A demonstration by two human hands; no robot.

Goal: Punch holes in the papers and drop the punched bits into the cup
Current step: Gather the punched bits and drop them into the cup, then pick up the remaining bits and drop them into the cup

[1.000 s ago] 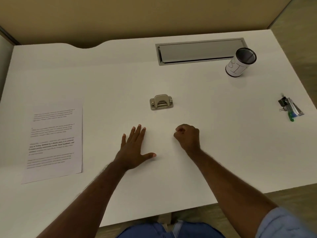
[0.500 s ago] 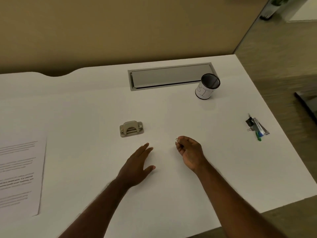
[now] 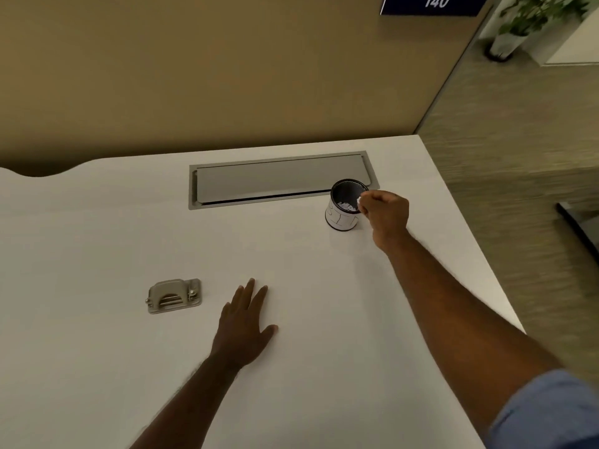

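White desk (image 3: 97, 367) surface fills most of the view, backed by a tan partition wall (image 3: 194, 76). Set into the desk near its far edge is a grey cable hatch (image 3: 278, 181) with a flat lid. At the right end of this hatch a cup (image 3: 343, 218) is seen standing upright, white on the outside with dark markings and black within; small white paper bits (image 3: 346, 206) are seen lying inside it.

The right hand (image 3: 385, 215) is stretched out to the cup, its fingers curled and pinched on a small white scrap (image 3: 358, 200), which is held right at the cup's right rim, over the opening. The left hand (image 3: 244, 325) is laid flat on the desk with fingers straight and slightly spread, nothing being grasped. Just to its left a metal hole punch (image 3: 174, 295) is seen resting on the desk, apart from the hand.

A blue sleeve (image 3: 547, 416) is seen at the lower right corner. Beyond the desk's right edge carpeted floor (image 3: 518, 157) is visible, and a potted plant (image 3: 518, 24) is seen at the upper right, beside a dark sign (image 3: 434, 3) marked 140.
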